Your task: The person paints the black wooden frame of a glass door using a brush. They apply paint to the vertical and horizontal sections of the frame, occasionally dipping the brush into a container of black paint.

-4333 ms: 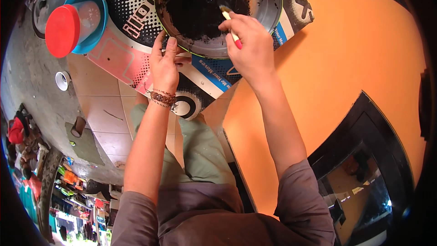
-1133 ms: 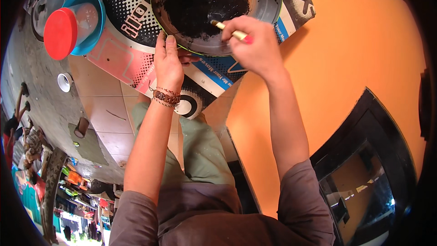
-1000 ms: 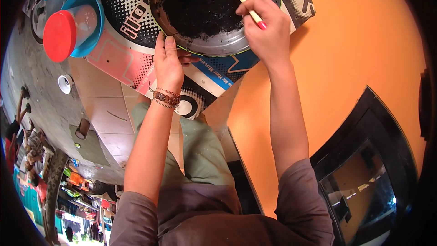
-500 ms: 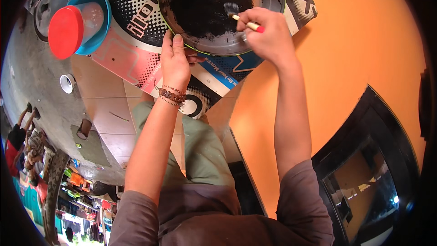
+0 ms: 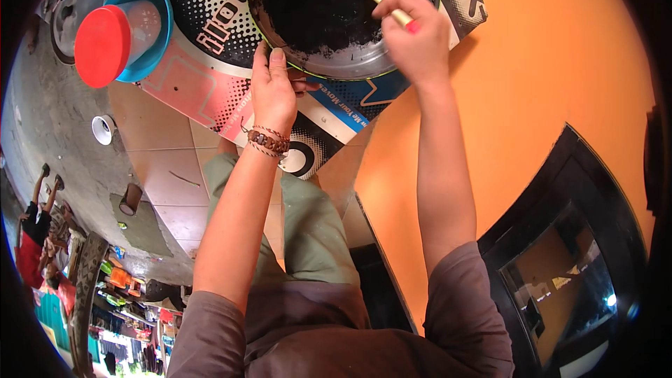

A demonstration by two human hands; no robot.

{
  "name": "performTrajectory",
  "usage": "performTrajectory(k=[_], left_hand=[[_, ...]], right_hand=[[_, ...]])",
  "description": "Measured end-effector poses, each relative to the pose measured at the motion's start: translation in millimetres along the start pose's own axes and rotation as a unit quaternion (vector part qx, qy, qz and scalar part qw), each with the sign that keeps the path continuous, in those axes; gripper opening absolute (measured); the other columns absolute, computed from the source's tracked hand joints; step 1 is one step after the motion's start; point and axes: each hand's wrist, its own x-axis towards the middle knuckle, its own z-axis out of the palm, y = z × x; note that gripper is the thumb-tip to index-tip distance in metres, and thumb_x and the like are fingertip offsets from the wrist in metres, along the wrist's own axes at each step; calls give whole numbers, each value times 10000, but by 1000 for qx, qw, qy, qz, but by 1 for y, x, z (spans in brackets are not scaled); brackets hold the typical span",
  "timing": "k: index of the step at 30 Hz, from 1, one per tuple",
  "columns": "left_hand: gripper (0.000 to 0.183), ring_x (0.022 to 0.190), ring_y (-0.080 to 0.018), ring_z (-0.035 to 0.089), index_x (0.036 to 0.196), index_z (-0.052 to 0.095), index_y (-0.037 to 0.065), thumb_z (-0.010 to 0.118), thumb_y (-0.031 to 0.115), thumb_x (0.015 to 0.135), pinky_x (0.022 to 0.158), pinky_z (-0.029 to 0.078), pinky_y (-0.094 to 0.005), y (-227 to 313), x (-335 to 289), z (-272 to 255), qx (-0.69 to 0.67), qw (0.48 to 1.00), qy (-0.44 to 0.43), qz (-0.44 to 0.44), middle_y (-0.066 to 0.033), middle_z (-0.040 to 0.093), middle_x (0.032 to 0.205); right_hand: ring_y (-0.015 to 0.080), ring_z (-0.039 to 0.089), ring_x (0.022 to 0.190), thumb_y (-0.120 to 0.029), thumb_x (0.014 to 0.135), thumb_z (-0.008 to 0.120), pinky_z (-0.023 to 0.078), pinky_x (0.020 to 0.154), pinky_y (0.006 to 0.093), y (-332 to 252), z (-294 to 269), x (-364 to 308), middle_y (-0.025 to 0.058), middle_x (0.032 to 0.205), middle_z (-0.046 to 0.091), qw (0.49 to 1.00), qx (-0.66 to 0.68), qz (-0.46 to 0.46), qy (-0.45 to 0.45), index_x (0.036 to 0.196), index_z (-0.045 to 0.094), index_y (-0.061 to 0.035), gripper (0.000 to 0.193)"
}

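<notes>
Leftmost, a red-lidded jar (image 5: pixel 103 46) was seen overlapping a blue bowl (image 5: pixel 165 31) beside the printed board (image 5: pixel 203 91). The near left rim of the round pan (image 5: pixel 350 65), set on that board, was met by the left hand (image 5: pixel 275 91); whether it was pinched could not be told. The pan was judged light and stiff, best held by its outer rim, since the black coating (image 5: pixel 315 7) inside was likely slippery. Farther right, the slim, presumably light paintbrush (image 5: pixel 401 17) was clasped mid-handle in the right hand (image 5: pixel 422 42), well apart from the other, its bristles being judged soft.
</notes>
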Motion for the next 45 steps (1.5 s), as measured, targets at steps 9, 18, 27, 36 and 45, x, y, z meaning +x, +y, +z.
performTrajectory(k=[9, 18, 27, 36, 45], left_hand=[[570, 658, -239, 683, 1401, 206, 44, 345, 423, 999, 553, 484, -264, 0, 1, -4, 7, 1000, -12, 3, -152, 671, 874], [506, 632, -227, 662, 1403, 215, 34, 351, 321, 1008, 544, 521, -282, 4, 0, -1, -20, 1000, 4, -6, -154, 645, 881], [525, 631, -221, 658, 1408, 203, 18, 364, 316, 1006, 537, 519, -279, 3, 1, -5, -13, 1000, -5, -3, -158, 642, 893], [501, 643, -194, 633, 1415, 209, -1, 379, 235, 1007, 536, 563, -297, 1, 4, -9, -24, 1000, 4, -6, -152, 607, 870], [498, 650, -202, 637, 1412, 222, 8, 381, 251, 1007, 540, 562, -293, 0, 3, -5, -26, 1000, -7, -9, -156, 612, 890]], right_hand=[[273, 640, 753, 15, 670, 541, 498, 696, 322, -19, 18, -17, 127, 805, 640, 995, 48, -32, 84, 732, 631, -38, 121], [269, 626, 835, 29, 663, 546, 488, 741, 343, -29, 23, -9, 116, 872, 633, 1000, -7, -6, -7, 792, 646, -59, 186], [301, 587, 857, 26, 632, 587, 490, 778, 388, -37, 41, -23, 96, 863, 619, 997, 20, -42, 63, 723, 618, -78, 141], [312, 609, 894, 40, 668, 555, 488, 788, 384, -38, 52, -40, 131, 907, 620, 994, -68, -74, -48, 774, 614, -55, 154], [309, 608, 798, 42, 653, 554, 489, 715, 366, -17, 33, -30, 117, 841, 623, 991, -80, -109, 8, 733, 623, -52, 142]])
